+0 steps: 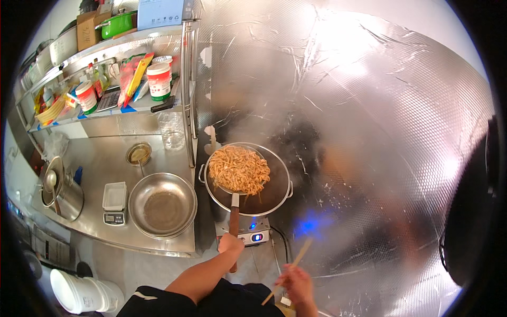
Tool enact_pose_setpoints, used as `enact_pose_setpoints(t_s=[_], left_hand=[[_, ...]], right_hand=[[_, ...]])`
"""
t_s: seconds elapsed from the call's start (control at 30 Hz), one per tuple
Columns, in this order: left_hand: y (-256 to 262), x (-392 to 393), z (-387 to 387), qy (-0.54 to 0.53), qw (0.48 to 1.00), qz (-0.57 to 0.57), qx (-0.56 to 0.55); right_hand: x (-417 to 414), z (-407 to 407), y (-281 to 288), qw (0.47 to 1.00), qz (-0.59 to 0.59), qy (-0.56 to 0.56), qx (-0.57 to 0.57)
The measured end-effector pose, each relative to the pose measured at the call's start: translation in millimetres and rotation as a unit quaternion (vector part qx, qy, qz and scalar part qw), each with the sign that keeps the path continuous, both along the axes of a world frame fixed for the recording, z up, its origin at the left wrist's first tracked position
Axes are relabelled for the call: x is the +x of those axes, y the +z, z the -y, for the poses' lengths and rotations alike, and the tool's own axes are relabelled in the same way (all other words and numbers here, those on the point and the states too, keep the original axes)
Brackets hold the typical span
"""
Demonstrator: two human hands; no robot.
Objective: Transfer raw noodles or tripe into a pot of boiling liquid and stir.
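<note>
My left hand [231,243] is closed around the wooden handle [234,222] of a wide strainer. Heaped noodle-like strips of food [239,169], light brown, lie in the strainer, over the left part of a large two-handled metal pot [282,200]. Dark liquid shows in the pot below the food, and steam hangs about it. The pot stands on an electric cooker [261,225] with a lit blue display. To the right of the cooker and nearer my body, my right hand [295,280], slightly blurred, holds long wooden chopsticks [297,259], away from the food.
Left of the pot, a steel counter [166,246] bears metal bowls [163,204], a digital scale [115,218], a small pan [138,153] and a tall pot [75,200]. Above it is a loaded shelf [138,106]. A foil-like wall [356,119] rises behind and right. White buckets [75,291] stand lower left.
</note>
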State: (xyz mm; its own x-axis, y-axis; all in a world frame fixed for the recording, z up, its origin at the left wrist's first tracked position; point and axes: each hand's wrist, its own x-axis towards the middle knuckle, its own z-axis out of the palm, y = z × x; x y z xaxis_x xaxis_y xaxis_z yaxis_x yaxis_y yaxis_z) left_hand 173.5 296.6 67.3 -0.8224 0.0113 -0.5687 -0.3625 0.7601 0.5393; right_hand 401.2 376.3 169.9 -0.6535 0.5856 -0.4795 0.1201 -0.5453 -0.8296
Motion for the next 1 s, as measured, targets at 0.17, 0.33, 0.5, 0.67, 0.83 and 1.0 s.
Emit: enact_pose_setpoints(t_s=[0.17, 0.33, 0.5, 0.67, 0.83, 1.0], left_hand=[[-15.3, -9.0, 15.4, -0.033, 0.999, -0.036, -0.004], [-12.4, -13.9, 28.6, -0.046, 0.998, -0.041, -0.031], [-24.5, -9.3, 25.6, -0.073, 0.992, -0.04, -0.094], [-29.3, -8.0, 18.4, -0.056, 0.988, -0.039, -0.135], [-32.7, -8.2, 20.4, -0.052, 0.984, -0.034, -0.166], [-31.2, -10.3, 19.8, -0.065, 0.981, -0.024, -0.182]], right_hand=[[-77.9, -32.4, -27.0, 0.993, 0.006, 0.116, 0.001], [-193.8, -222.9, -96.3, 0.909, 0.119, 0.092, 0.388], [-335.5, -359.9, -86.8, 0.778, 0.2, 0.144, 0.578], [-440.8, -414.1, -115.6, 0.729, 0.198, 0.192, 0.626], [-476.4, -425.3, -129.2, 0.734, 0.225, 0.256, 0.587], [-474.8, -434.7, -131.0, 0.754, 0.227, 0.307, 0.535]])
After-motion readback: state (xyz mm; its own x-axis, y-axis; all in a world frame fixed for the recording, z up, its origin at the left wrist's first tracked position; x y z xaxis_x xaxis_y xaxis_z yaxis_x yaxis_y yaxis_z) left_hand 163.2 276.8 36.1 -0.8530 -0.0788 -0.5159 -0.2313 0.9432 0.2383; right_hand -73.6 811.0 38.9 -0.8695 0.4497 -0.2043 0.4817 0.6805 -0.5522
